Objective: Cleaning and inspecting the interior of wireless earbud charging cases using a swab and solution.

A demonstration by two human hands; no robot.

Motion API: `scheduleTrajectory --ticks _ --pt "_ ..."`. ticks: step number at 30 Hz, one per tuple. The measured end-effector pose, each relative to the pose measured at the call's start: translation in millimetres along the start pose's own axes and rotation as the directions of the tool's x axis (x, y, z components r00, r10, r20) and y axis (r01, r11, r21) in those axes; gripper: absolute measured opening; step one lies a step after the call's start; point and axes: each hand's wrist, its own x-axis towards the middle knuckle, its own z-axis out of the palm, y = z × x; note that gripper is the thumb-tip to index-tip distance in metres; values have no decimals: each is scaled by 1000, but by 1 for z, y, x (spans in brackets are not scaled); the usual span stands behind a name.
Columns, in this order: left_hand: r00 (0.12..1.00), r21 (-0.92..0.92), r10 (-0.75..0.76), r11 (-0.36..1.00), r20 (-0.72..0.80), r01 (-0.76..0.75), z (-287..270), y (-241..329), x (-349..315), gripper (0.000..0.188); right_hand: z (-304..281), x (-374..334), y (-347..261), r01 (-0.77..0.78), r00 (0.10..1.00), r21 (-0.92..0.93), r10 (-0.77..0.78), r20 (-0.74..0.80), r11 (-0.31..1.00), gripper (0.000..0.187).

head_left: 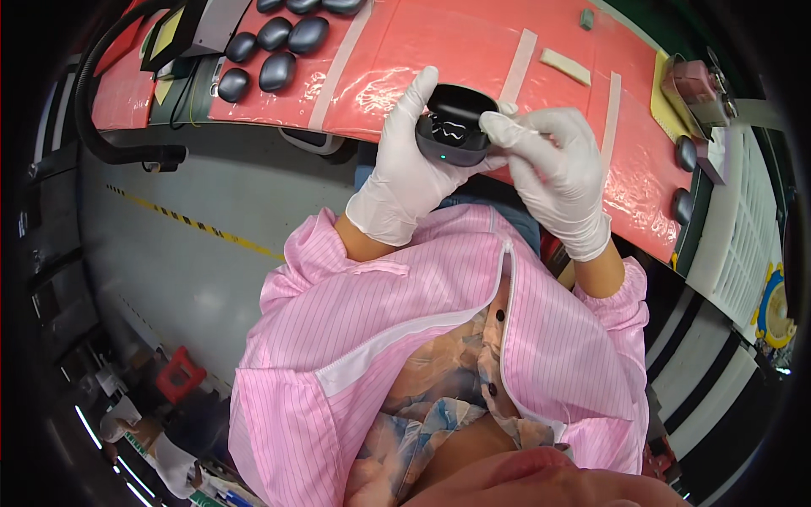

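Case point(454, 127): dark, rounded, lid open, upper centre of the frame, held up in front of the red mat point(439, 42). A small green light shows on its front wall. Pale shapes sit in the well, too small to make out.

Left hand point(401, 165): white glove, upper centre, fingers curled round the left side and underside of the case, one finger standing up along the lid. Closed in a firm hold on the case.

Right hand point(553, 169): white glove, right of the case, fingers point(507, 128) bent and pinched at the right rim of the case, touching it. Whether anything lies between the fingertips cannot be told; the glove covers that spot.

Shut cases point(274, 51): a cluster of dark rounded ones on the mat, upper left; the top row is cut off by the frame edge. Two more point(684, 173) lie at the right end of the mat, partly hidden by the bench edge.

Hose point(110, 127): black, looping down the upper left, its upper end cut off.

White strips point(521, 52): tape lines across the mat.

Pink coat point(405, 313): striped, centre of the frame, hiding the lap and the bench's lower edge.

Floor point(169, 253): grey, left, with a yellow-black line.
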Motion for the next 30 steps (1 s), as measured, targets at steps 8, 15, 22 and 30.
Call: scheduleTrajectory --ticks 8,15,22,30 --pt "999 -32 -19 999 29 20 -7 -4 1 61 16 -5 -5 53 991 97 -41 -126 994 39" --pt "996 -74 -63 995 63 68 -9 -9 3 61 14 -14 4 -114 957 100 136 -257 988 41" --pt "996 -3 11 1000 93 -11 -6 -10 -4 63 15 -12 -8 -47 987 -82 33 -160 996 40" --pt "965 -239 -95 959 243 155 -19 -13 9 73 11 -16 -8 -200 907 235 270 -322 951 45"
